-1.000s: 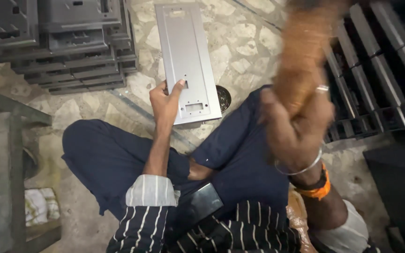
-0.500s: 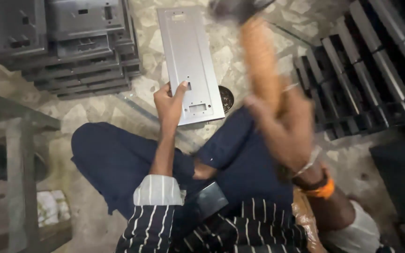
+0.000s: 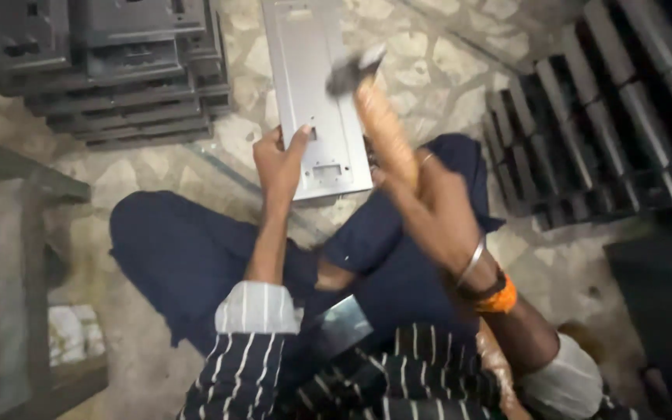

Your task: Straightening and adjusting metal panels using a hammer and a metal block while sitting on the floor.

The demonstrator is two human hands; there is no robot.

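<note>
Grey sheet metal is what the work centres on: a long flat panel (image 3: pixel 316 93) with small rectangular cut-outs lies on the stone floor (image 3: pixel 437 70), running from about 12 o'clock down toward the middle of the view, its near end just past the person's crossed legs. The left hand (image 3: pixel 278 163) rests on the panel's near left corner, thumb over the edge and fingers (image 3: pixel 299 140) pressed on the face, pinning it flat.

The change is in the other arm. A second ago the right hand (image 3: pixel 429 210) was raised high at 1 o'clock, close to the camera, the hammer's head out of view; half a second ago the head showed at the very top of the view. Now the hammer (image 3: pixel 375 117), wooden handle blurred with speed, has come down so that its dark head sits over the panel's middle right. Whether it touches the metal I cannot tell. The right hand's fingers are wrapped tight round the handle. The panel and the left hand have barely shifted, so the swing looks like a stroke landing on a steadied piece.

A stack of darker metal parts (image 3: pixel 118 70) stands at 10 o'clock, and black ribbed pieces (image 3: pixel 608 117) lie at 2 o'clock.
</note>
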